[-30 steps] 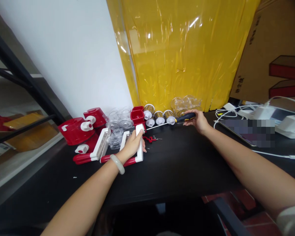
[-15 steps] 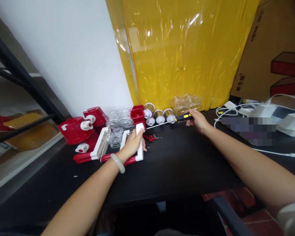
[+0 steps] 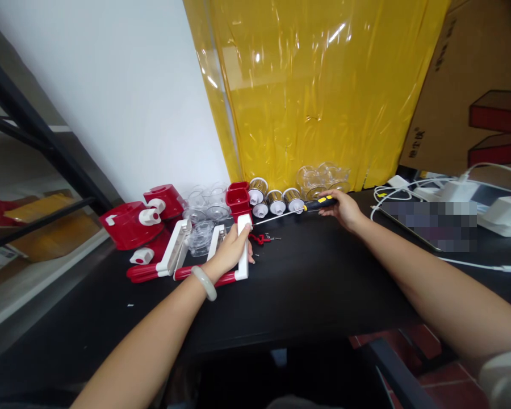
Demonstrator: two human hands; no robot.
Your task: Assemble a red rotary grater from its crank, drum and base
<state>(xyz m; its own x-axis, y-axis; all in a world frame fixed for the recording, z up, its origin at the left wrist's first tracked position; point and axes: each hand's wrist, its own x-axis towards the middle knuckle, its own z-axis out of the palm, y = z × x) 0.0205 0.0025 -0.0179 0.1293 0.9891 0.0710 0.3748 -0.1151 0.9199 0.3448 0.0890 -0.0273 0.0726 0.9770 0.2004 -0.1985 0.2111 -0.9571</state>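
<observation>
My left hand [image 3: 229, 250] is wrapped round a white crank handle [image 3: 243, 261] with a red grip, holding it upright on the black table. In my right hand [image 3: 343, 210] is a screwdriver [image 3: 319, 204] with a black and yellow handle. Its long thin shaft runs left, and the tip meets the upper end of the crank handle. More white and red crank handles [image 3: 172, 250] lie left of my left hand. A small red part [image 3: 262, 239] and several screws lie just right of it. Behind stand a red hopper [image 3: 238, 196] and several grater drums [image 3: 276, 201].
Red grater housings [image 3: 132, 224] and clear plastic parts [image 3: 202, 236] crowd the left. More clear parts [image 3: 323, 176] stand by the yellow plastic curtain [image 3: 315, 85]. At right are a tablet-like device [image 3: 426, 224], white cables and a power strip [image 3: 509, 213]. A cardboard box [image 3: 447, 113] leans behind.
The fingers of my right hand have shifted slightly on the screwdriver handle, which sits a little further right. My left hand and the crank handle have barely moved.
</observation>
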